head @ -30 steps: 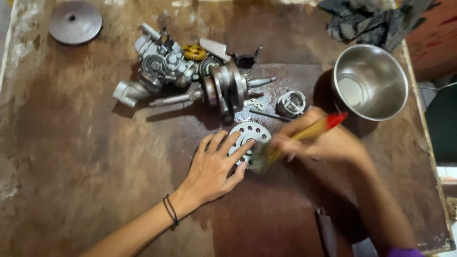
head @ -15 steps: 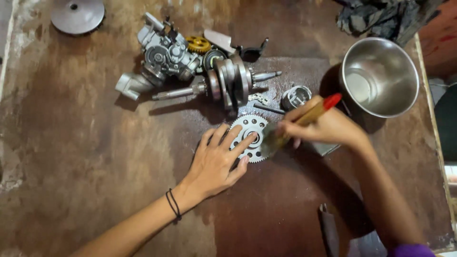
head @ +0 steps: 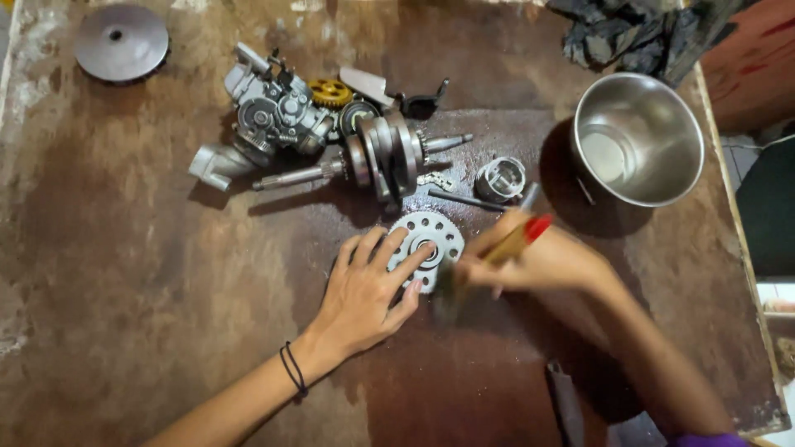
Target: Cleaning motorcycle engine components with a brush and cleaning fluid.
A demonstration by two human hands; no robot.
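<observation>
My left hand [head: 368, 290] lies flat on the dark wooden table [head: 149, 273], its fingertips pressing on a round perforated metal disc [head: 422, 236]. My right hand [head: 542, 261] is shut on a brush with a yellow handle and red tip [head: 517, 240]; its blurred bristle end sits at the disc's right edge. A black band circles my left wrist.
Behind the disc lie a crankshaft [head: 381, 153], a carburettor [head: 273, 112], a gold gear [head: 330, 91], a piston [head: 499, 178] and a thin pin. A steel bowl [head: 638, 136] stands at the right, a grey round plate [head: 120, 41] far left, dark rags [head: 638, 33] far right.
My right hand with the brush has shifted left and down over the disc's edge. My left hand keeps holding the disc, which stays in place.
</observation>
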